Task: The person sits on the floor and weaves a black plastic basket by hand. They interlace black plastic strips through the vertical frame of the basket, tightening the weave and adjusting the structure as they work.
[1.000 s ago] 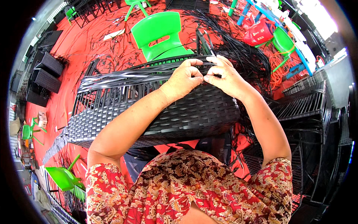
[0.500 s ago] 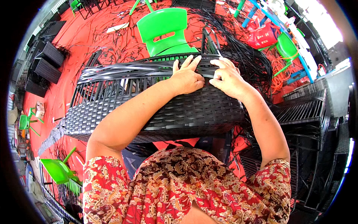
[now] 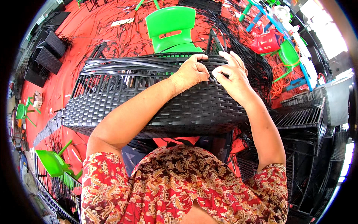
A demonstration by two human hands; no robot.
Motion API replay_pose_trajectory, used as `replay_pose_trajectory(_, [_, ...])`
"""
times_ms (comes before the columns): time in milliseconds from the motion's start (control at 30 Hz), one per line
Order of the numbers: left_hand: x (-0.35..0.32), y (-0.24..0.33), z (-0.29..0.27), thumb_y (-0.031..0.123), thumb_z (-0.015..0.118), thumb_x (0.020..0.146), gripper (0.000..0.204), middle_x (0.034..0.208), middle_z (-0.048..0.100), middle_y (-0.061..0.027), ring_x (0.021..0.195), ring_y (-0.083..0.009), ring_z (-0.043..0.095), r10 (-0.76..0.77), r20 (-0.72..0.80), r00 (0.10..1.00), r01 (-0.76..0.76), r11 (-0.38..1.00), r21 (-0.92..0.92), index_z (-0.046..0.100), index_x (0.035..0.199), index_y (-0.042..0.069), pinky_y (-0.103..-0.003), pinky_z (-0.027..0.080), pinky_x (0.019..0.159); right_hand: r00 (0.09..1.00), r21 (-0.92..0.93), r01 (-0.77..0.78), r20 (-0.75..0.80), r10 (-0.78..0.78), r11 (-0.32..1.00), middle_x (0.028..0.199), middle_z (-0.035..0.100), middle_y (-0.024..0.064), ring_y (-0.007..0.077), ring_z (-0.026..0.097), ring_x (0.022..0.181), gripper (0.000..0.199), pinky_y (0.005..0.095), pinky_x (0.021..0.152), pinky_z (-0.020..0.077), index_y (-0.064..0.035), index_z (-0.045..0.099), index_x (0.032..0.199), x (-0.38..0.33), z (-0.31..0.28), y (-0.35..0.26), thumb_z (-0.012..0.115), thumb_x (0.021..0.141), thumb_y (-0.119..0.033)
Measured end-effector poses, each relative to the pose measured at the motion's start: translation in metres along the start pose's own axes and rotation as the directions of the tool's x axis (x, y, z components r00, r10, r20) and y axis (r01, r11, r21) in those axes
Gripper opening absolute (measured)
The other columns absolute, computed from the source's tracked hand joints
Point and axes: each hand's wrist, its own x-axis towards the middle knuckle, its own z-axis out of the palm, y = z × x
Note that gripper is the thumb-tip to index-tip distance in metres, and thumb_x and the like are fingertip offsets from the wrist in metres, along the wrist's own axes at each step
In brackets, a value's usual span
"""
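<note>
In front of me lies a black wicker furniture piece, its near part closely woven and its far part still bare upright bars. A bundle of loose flat black plastic strips runs along its far side. My left hand is closed at the top of the woven part, thumb and forefinger pinched on a black strip. Close to its right, my right hand also pinches at the strip with thumb and forefinger, its other fingers raised. The strip's end between the fingertips is mostly hidden.
A green plastic chair stands just beyond the frame. Long black strips heap at the right, beside a red bag and a blue-framed table. More wicker frames stack at right. Strip scraps litter the red floor.
My left hand's spread fingers have curled in toward the thumb. My right hand has turned and lifted its outer fingers, and its thumb has come nearer the left fingertips. The view has shifted slightly.
</note>
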Motion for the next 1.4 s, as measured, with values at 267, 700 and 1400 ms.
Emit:
replay_pose_trajectory(267, [-0.031,0.025,-0.027,0.017,0.068,0.076,0.009,0.134,0.039,-0.0085,0.117,-0.0189,0.043,-0.021,-0.006,1.0,0.022,0.923,0.384,0.071,0.08,0.01,-0.039,0.036,0.095,0.988,0.08,0.008,0.154,-0.02,0.997,0.137,0.044,0.0097,0.0335,0.024,0.135,0.02,0.0483,0.107,0.022,-0.0123,0.067,0.076,0.011,0.021,0.006,0.067,0.079,-0.032])
replay_pose_trajectory(700, [-0.021,-0.004,-0.028,0.035,0.064,0.08,0.016,0.15,0.023,-0.012,0.141,-0.0311,0.011,-0.093,0.083,0.992,-0.001,0.661,0.75,0.071,0.089,0.023,-0.064,0.003,0.104,0.948,0.012,0.066,0.31,-0.066,0.998,0.141,0.038,0.0113,0.0355,0.022,0.136,0.016,0.0539,0.104,0.0213,-0.0117,0.065,0.079,0.016,0.032,0.0,0.065,0.079,-0.028])
replay_pose_trajectory(1400, [-0.06,0.005,-0.065,0.031,0.063,0.08,0.016,0.147,0.028,-0.0115,0.135,-0.0316,0.024,0.023,0.042,0.999,-0.048,0.394,0.918,0.071,0.09,0.022,-0.067,0.016,0.1,0.951,0.077,0.047,0.302,-0.068,0.996,0.132,0.05,0.0101,0.0348,0.027,0.134,0.018,0.0509,0.104,0.0242,-0.0092,0.066,0.075,0.037,0.049,-0.02,0.063,0.076,-0.027])
